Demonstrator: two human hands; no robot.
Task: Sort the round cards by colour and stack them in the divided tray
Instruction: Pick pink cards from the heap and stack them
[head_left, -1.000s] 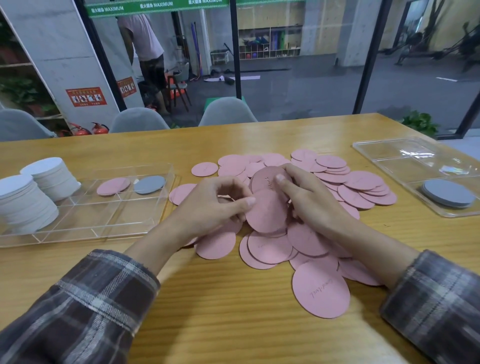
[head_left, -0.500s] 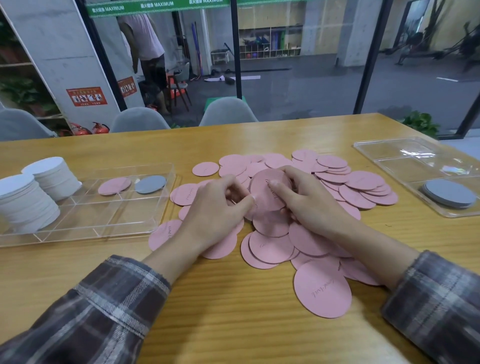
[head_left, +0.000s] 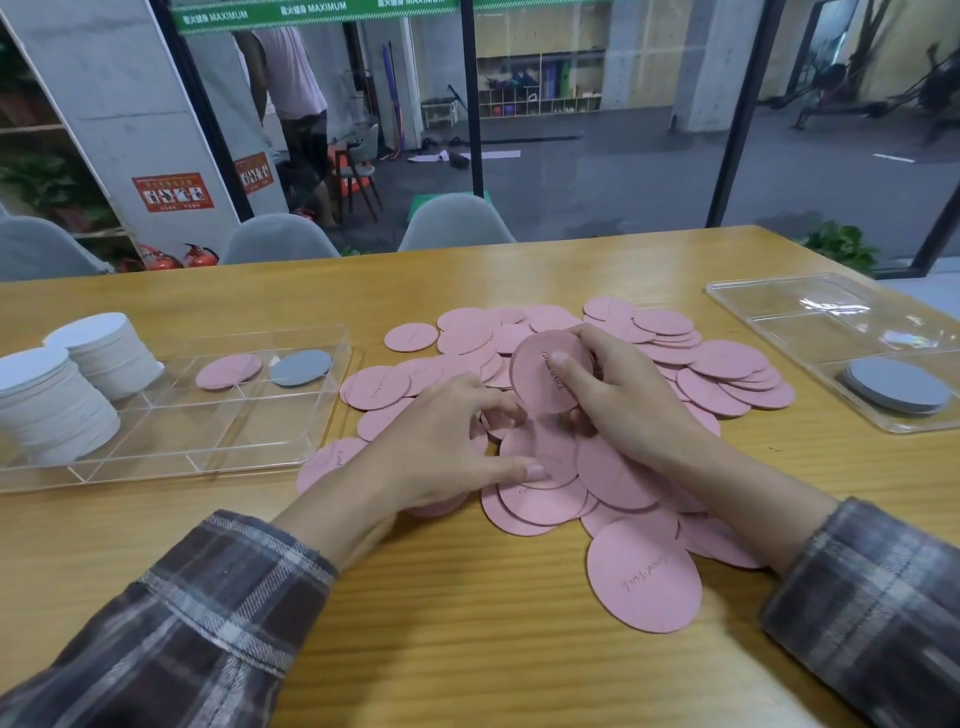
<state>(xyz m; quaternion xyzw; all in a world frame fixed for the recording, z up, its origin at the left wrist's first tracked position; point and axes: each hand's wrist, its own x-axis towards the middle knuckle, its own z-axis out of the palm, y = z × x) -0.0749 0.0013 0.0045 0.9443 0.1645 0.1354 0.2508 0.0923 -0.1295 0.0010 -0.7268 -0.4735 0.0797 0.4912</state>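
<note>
A heap of pink round cards covers the middle of the wooden table. My right hand holds a small stack of pink cards tilted upright above the heap, thumb on its face. My left hand lies on the heap with fingers spread, thumb pressing a flat pink card. The clear divided tray stands at the left. It holds two white card stacks, one pink card and one grey card.
A second clear tray at the right edge holds a stack of grey cards. One big pink card lies nearest me. Grey chairs stand behind the far table edge, in front of a glass wall.
My right hand has lifted its pink cards higher and tilted them upright. My left hand has let go of them and spread its fingers down over the heap.
</note>
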